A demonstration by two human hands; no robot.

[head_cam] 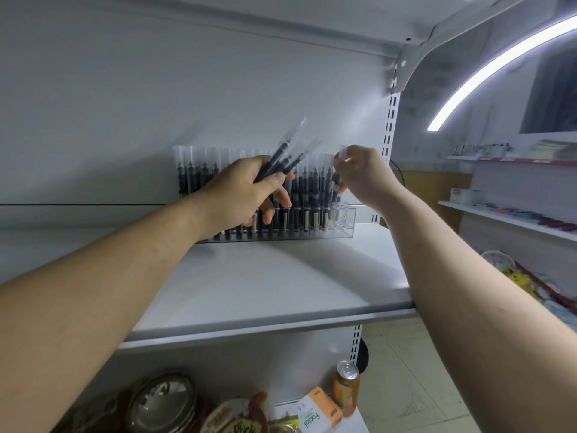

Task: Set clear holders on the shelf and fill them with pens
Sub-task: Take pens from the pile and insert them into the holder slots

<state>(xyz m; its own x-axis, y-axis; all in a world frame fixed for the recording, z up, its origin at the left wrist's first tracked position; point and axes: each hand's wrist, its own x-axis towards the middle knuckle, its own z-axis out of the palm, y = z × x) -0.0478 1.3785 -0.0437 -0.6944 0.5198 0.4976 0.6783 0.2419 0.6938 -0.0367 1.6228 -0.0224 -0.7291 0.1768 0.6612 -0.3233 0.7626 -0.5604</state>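
In the head view, a clear holder point(345, 225) of hard, glossy acrylic is seen standing on the white shelf point(281, 285), set back near the back panel point(156, 120) at roughly twelve o'clock from the camera. Its stepped rows are almost filled with standing pens point(312, 182): slim, straight, dark barrels under long frosted caps, packed upright side by side, and only a few sockets at the three o'clock end appear vacant. A bundle of pens point(282, 159) is gripped in the left hand point(246, 190), with fingers and thumb wrapped round the lower barrels and the capped ends fanning toward one o'clock. A single pen point(342, 151) is pinched by the right hand point(363, 176) near its translucent cap, above the holder's three o'clock end; whether its tip is already seated in a socket cannot be told. The pens are judged light, rigid and smooth, so a loose bundle is likely to slip or splay; each is best taken high on the barrel, just under the cap, and lowered straight down. The cap alone is judged a doubtful hold, since it may pull off. The holder is judged light and stiff, easily nudged on the slick painted shelf and prone to scratching. At six o'clock, below the shelf, a can point(346, 385), a carton point(315, 412) and a metal lid point(162, 401) are seen
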